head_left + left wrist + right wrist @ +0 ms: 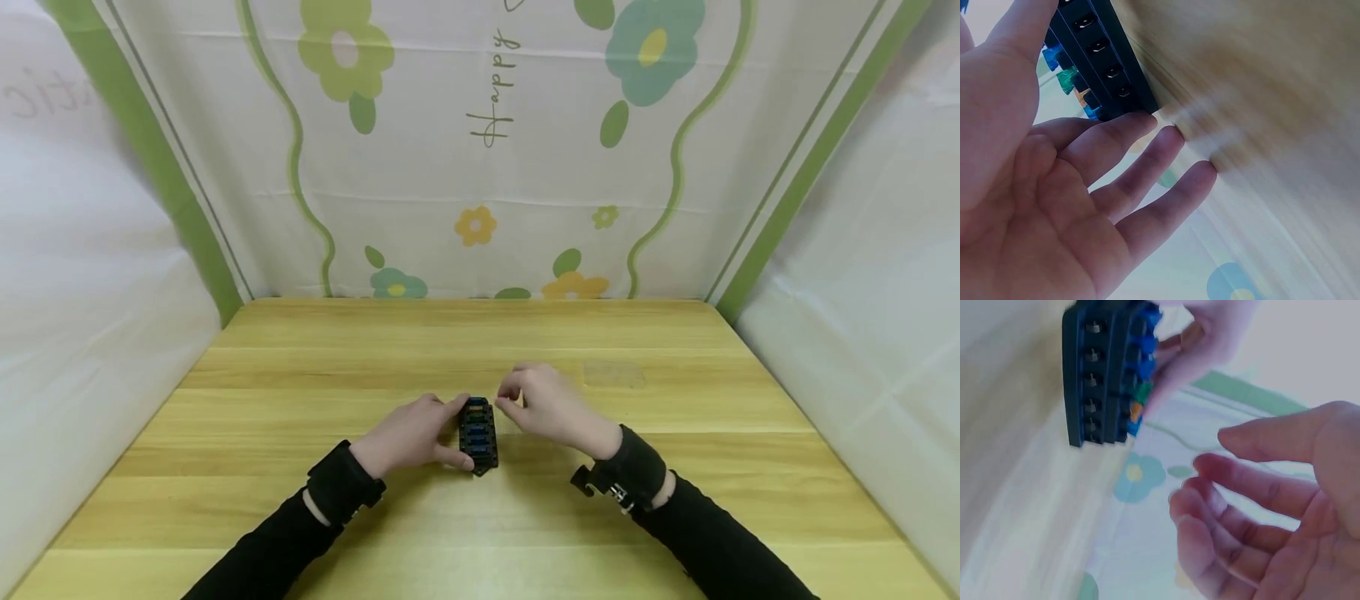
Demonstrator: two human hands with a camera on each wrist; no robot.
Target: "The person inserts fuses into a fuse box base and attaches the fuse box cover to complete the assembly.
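Observation:
A black fuse block (477,437) with a row of blue, green and orange blade fuses stands on the wooden table. My left hand (412,433) holds it by its ends, thumb at the near end and index finger at the far end. In the left wrist view the other fingers of that hand (1079,187) stretch out over the table. Just right of the block is my right hand (551,406), fingers loosely bent. The right wrist view shows a gap between its thumb and index finger, with nothing visible held; metal terminals line the side of the block (1100,375).
A clear, flat patch (613,374) lies on the table behind the right hand. White cloth walls with printed flowers (476,226) rise at the back and both sides of the wooden table (225,467).

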